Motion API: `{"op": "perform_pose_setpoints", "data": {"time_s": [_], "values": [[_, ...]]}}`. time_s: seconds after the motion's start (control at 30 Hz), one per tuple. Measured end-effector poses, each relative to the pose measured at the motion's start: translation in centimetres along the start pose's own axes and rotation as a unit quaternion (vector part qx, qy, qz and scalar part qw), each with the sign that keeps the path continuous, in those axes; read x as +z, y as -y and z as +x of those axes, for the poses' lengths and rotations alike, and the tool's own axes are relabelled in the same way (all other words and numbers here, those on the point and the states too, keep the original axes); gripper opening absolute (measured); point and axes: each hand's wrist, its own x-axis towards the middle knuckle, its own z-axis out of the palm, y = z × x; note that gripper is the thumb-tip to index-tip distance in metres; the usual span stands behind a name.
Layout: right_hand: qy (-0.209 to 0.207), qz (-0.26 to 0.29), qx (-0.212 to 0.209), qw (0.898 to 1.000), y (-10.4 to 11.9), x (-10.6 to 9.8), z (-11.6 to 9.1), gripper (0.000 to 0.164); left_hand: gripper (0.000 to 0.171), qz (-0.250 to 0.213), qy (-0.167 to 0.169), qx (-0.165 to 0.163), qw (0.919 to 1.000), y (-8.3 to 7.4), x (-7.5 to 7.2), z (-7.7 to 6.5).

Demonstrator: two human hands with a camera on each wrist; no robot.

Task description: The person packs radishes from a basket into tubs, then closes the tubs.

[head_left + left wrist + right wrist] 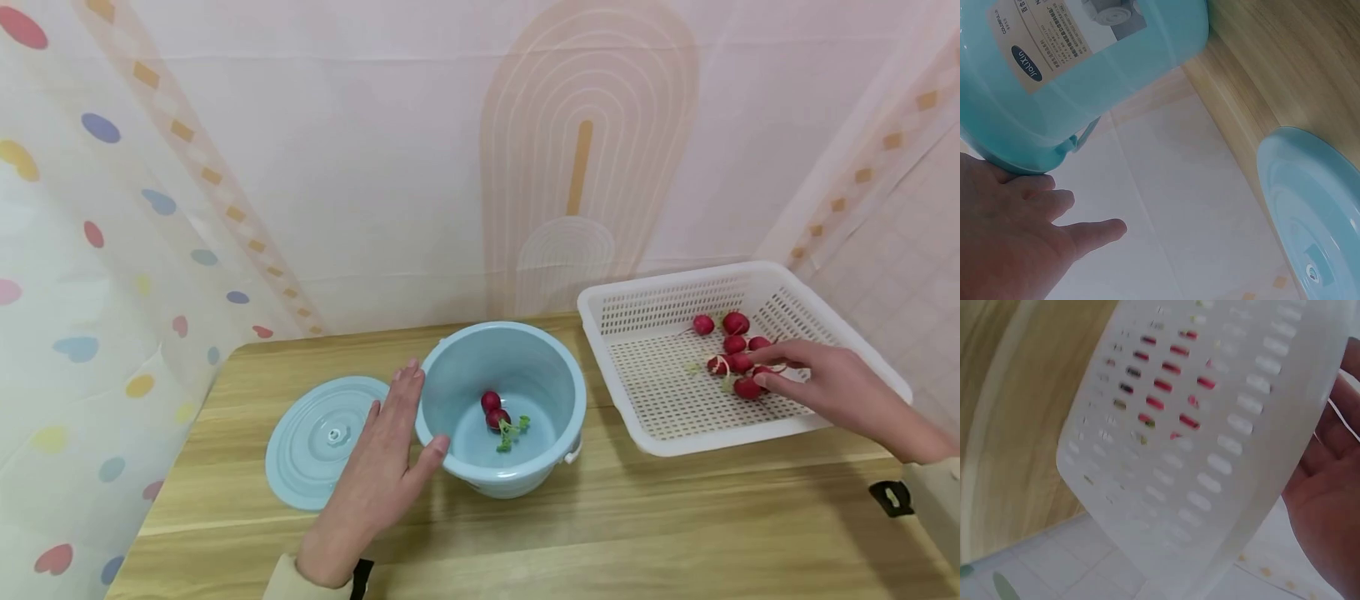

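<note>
A light-blue bucket (500, 467) stands mid-table, with two red radishes (497, 418) at its bottom, one with green leaves. Along the bucket's left rim lies my left hand (382, 467), fingers straight and thumb spread at the near side; its fingertips meet the rim in the left wrist view. To the right, my right hand (832, 379) reaches over the side of a white basket (652, 442). Its thumb and fingers are apart around the radishes (747, 387) there, touching or very near them. The basket wall hides those fingertips in the right wrist view.
A round light-blue lid (300, 450) lies flat left of the bucket, partly behind my left hand. The wooden table (570, 542) ends at a patterned cloth backdrop (375, 208). The bucket's handle (574, 452) hangs at its right side.
</note>
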Motion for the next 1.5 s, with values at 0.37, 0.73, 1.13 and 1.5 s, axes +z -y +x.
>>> {"op": "perform_pose_setpoints", "data": {"time_s": [0.37, 0.73, 1.13, 1.5], "values": [[0.161, 0.063, 0.030, 0.985, -2.0, 1.1, 2.5, 0.024, 0.079, 0.001, -0.002, -0.001, 1.0000, 0.1, 0.0, -0.4], [0.208, 0.050, 0.043, 0.976, -2.5, 1.3, 2.9, 0.031, 0.080, 0.001, -0.006, 0.003, 1.0000, 0.0, 0.1, -0.3], [0.243, 0.083, 0.044, 0.966, -2.5, 1.9, 3.0, 0.034, 0.078, -0.002, -0.009, 0.002, 1.0000, 0.1, 0.1, -0.4], [0.243, 0.076, 0.045, 0.966, -3.1, 1.8, 2.8, 0.036, 0.079, -0.004, -0.006, 0.000, 1.0000, 0.0, 0.1, -0.1]]}}
